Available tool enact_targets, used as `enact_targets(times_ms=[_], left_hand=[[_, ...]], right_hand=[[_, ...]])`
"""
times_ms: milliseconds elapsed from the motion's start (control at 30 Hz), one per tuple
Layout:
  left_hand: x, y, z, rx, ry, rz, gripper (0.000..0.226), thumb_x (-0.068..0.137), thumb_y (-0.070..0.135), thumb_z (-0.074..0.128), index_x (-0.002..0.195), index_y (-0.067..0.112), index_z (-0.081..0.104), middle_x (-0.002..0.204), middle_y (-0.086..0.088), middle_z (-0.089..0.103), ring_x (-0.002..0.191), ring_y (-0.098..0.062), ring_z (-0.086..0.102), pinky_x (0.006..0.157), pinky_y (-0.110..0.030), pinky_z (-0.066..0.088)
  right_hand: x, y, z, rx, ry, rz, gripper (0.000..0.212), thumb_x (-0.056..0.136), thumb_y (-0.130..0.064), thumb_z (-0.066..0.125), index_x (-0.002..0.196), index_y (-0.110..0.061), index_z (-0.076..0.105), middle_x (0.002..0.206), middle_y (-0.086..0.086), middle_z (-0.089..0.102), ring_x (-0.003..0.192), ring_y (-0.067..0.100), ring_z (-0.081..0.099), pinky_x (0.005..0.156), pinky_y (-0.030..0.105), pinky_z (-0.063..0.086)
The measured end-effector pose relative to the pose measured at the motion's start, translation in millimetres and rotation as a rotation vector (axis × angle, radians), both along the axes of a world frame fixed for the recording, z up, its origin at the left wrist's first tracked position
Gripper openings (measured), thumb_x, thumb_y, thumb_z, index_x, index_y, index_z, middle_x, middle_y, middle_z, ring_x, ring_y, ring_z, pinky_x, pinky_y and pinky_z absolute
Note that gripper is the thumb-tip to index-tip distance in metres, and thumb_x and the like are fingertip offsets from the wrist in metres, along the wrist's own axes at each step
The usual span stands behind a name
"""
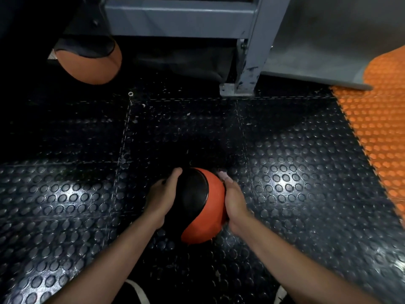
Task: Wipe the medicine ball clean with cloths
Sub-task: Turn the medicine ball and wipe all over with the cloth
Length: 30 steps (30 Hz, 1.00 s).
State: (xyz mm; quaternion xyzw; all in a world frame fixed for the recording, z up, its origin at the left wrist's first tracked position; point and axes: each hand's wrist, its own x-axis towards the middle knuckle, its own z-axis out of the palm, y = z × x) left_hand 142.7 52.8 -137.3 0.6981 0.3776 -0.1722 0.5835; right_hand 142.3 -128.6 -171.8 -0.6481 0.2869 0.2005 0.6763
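An orange and black medicine ball is held low over the dark studded floor in the lower middle of the head view. My left hand cups its left side, thumb over the top. My right hand presses flat against its right side, fingers pointing away from me. No cloth shows in either hand or on the floor.
A second orange and black ball sits at the upper left with a dark cloth-like cover over its top. A grey metal rack leg with a bolted foot stands at the top centre. Orange studded matting runs along the right.
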Motion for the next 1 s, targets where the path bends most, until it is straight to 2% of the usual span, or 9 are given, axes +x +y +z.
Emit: enact_targets(times_ms=[167, 300, 467, 567, 633, 767, 833, 900, 1000], left_hand=[[-2.7, -9.9, 10.0, -0.047, -0.275, 0.029, 0.048, 0.088, 0.065, 0.060, 0.119, 0.032, 0.073, 0.117, 0.008, 0.073, 0.110, -0.013, 0.065, 0.081, -0.026, 0.047], [-12.2, -19.3, 0.0, 0.022, -0.277, -0.047, 0.091, 0.069, 0.081, 0.046, 0.147, 0.035, 0.053, 0.147, 0.003, 0.057, 0.131, -0.019, 0.054, 0.095, -0.030, 0.040], [-7.7, -30.7, -2.7, 0.020, -0.266, 0.044, 0.080, 0.077, 0.066, 0.051, 0.149, 0.031, 0.052, 0.148, 0.001, 0.055, 0.130, -0.019, 0.053, 0.094, -0.031, 0.039], [-1.6, -28.6, -4.2, -0.014, -0.239, 0.084, 0.069, 0.083, 0.060, 0.057, 0.144, 0.030, 0.056, 0.142, 0.001, 0.060, 0.125, -0.018, 0.055, 0.090, -0.030, 0.041], [-1.6, -25.5, -7.0, 0.001, -0.249, 0.070, 0.063, 0.086, 0.059, 0.056, 0.142, 0.031, 0.058, 0.138, 0.002, 0.062, 0.123, -0.018, 0.057, 0.088, -0.030, 0.042], [-6.3, -17.6, -10.2, 0.050, -0.251, 0.043, 0.082, 0.068, 0.075, 0.048, 0.139, 0.036, 0.060, 0.135, 0.003, 0.064, 0.124, -0.019, 0.059, 0.101, -0.037, 0.048], [-7.0, -15.2, -10.0, 0.046, -0.262, 0.025, 0.086, 0.064, 0.077, 0.045, 0.139, 0.036, 0.061, 0.135, 0.003, 0.064, 0.124, -0.019, 0.059, 0.096, -0.033, 0.049], [-7.2, -14.0, -9.7, 0.032, -0.266, -0.019, 0.088, 0.064, 0.079, 0.044, 0.140, 0.038, 0.059, 0.136, 0.003, 0.063, 0.122, -0.017, 0.058, 0.084, -0.026, 0.045], [-6.4, -10.2, -10.5, 0.044, -0.288, -0.100, 0.086, 0.066, 0.081, 0.043, 0.140, 0.039, 0.057, 0.140, 0.004, 0.061, 0.125, -0.016, 0.056, 0.082, -0.020, 0.042]], right_hand=[[-0.3, -5.5, 25.8, -0.102, -0.247, -0.087, 0.029, 0.111, -0.046, 0.041, 0.120, -0.047, 0.068, 0.125, -0.033, 0.065, 0.120, -0.012, 0.054, 0.101, 0.017, 0.039], [-1.6, -7.0, 22.4, -0.170, -0.258, -0.061, 0.028, 0.112, -0.043, 0.039, 0.122, -0.039, 0.066, 0.121, -0.034, 0.064, 0.123, -0.003, 0.056, 0.103, 0.022, 0.039], [5.7, -15.9, 20.6, -0.193, -0.257, -0.056, 0.024, 0.111, -0.037, 0.046, 0.116, -0.043, 0.068, 0.118, -0.032, 0.067, 0.121, -0.007, 0.057, 0.107, 0.024, 0.040], [9.4, -18.3, 19.7, -0.232, -0.310, -0.012, 0.026, 0.111, -0.036, 0.045, 0.130, -0.033, 0.064, 0.118, -0.023, 0.068, 0.123, 0.007, 0.061, 0.107, 0.030, 0.045], [12.3, -16.2, 19.7, -0.255, -0.392, -0.005, 0.031, 0.112, -0.036, 0.043, 0.141, -0.032, 0.056, 0.122, -0.027, 0.067, 0.125, 0.000, 0.059, 0.109, 0.025, 0.043], [22.4, -6.4, 25.7, -0.282, -0.481, 0.131, 0.032, 0.112, -0.035, 0.044, 0.141, -0.042, 0.057, 0.128, -0.033, 0.066, 0.126, -0.013, 0.055, 0.107, 0.011, 0.038], [23.2, -0.8, 21.0, -0.232, -0.433, 0.172, 0.029, 0.111, -0.039, 0.046, 0.134, -0.045, 0.064, 0.124, -0.035, 0.068, 0.128, -0.009, 0.055, 0.111, 0.017, 0.038], [21.9, -3.3, 10.9, -0.165, -0.349, 0.055, 0.030, 0.111, -0.040, 0.047, 0.129, -0.036, 0.070, 0.127, -0.019, 0.072, 0.130, 0.007, 0.061, 0.115, 0.031, 0.042], [23.9, -17.6, -5.0, -0.078, -0.072, 0.042, 0.042, 0.106, -0.052, 0.050, 0.134, -0.027, 0.070, 0.136, -0.005, 0.071, 0.133, 0.017, 0.061, 0.121, 0.046, 0.041]])
